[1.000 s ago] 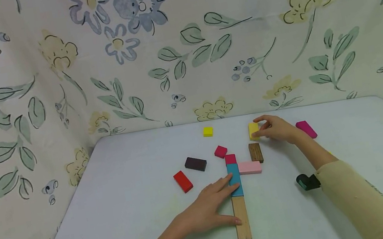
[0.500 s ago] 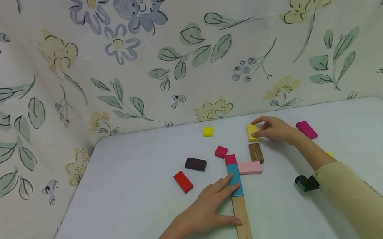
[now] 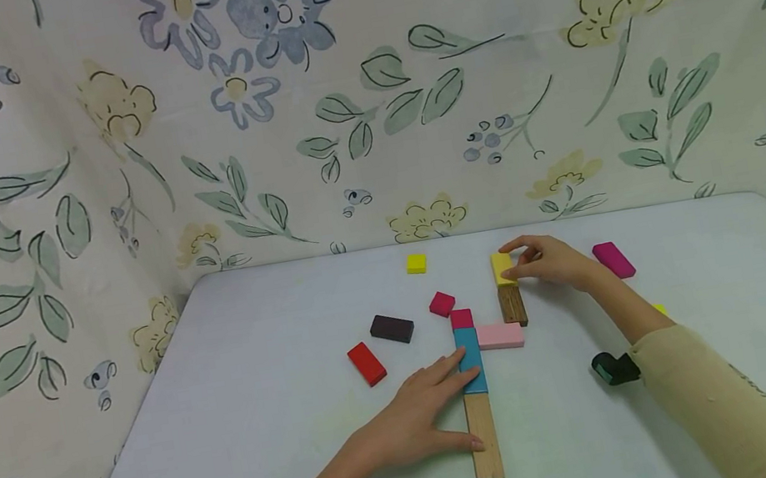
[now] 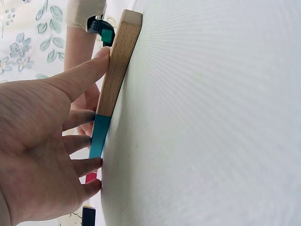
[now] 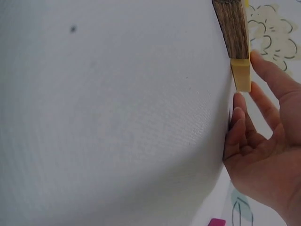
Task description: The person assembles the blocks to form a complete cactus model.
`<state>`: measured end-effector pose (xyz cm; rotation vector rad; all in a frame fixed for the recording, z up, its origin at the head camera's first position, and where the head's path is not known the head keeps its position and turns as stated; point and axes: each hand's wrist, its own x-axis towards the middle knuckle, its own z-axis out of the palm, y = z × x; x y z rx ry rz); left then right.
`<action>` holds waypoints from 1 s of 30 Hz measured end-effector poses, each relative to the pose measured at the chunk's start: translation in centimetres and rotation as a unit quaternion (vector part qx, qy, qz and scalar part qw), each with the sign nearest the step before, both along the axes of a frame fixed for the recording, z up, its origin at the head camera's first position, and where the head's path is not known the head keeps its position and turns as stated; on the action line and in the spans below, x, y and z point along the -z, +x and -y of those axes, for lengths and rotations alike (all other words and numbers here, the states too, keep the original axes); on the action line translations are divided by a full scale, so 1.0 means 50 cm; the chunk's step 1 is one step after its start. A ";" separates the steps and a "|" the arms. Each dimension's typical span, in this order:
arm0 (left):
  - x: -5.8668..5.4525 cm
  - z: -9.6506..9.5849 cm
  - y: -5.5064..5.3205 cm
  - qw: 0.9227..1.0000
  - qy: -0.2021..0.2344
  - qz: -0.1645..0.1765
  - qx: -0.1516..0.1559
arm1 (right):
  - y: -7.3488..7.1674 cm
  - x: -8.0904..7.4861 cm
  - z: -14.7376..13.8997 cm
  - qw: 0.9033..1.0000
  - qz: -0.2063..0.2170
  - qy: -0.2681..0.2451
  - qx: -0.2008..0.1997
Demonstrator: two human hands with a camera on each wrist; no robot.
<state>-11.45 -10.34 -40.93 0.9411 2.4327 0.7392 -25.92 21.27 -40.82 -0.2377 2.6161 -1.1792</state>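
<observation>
In the head view my right hand (image 3: 546,258) pinches a yellow block (image 3: 503,269) between thumb and fingertips. That block's near end meets a dark brown wood-grain block (image 3: 512,307); the right wrist view also shows the yellow block (image 5: 241,75) end to end with the brown block (image 5: 233,30). My left hand (image 3: 420,414), fingers spread, rests on a straight row. Its fingertips touch a blue block (image 3: 469,355) and its thumb touches a long light-wood block (image 3: 487,458). A crimson block (image 3: 461,319) stands at the row's far end. A pink block (image 3: 501,336) lies crosswise between the row and the brown block.
Loose blocks lie about the white table (image 3: 238,466): red (image 3: 367,363), dark (image 3: 392,328), crimson (image 3: 442,303), small yellow (image 3: 416,264) and magenta (image 3: 613,260). Another yellow piece (image 3: 659,308) is mostly hidden by the right arm. A floral cloth (image 3: 373,181) hangs behind.
My right hand has slid the yellow block slightly left and nearer, from a small gap to contact with the brown block. My left hand stays in place.
</observation>
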 end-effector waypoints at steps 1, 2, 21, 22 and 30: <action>0.000 0.000 0.000 1.000 0.001 0.000 0.000 | 0.000 0.001 0.000 1.000 -0.002 -0.001 -0.002; 0.001 0.000 0.000 1.000 0.002 0.001 0.001 | 0.000 0.001 -0.001 1.000 -0.004 -0.001 -0.003; 0.000 0.001 -0.001 1.000 0.001 0.005 0.003 | 0.003 0.003 0.001 1.000 0.000 -0.005 -0.002; 0.000 0.001 -0.001 1.000 0.001 0.005 0.002 | 0.003 0.003 0.001 1.000 0.000 -0.005 -0.003; 0.000 0.001 -0.001 1.000 0.003 0.005 0.003 | 0.005 0.001 0.000 1.000 0.000 -0.006 -0.005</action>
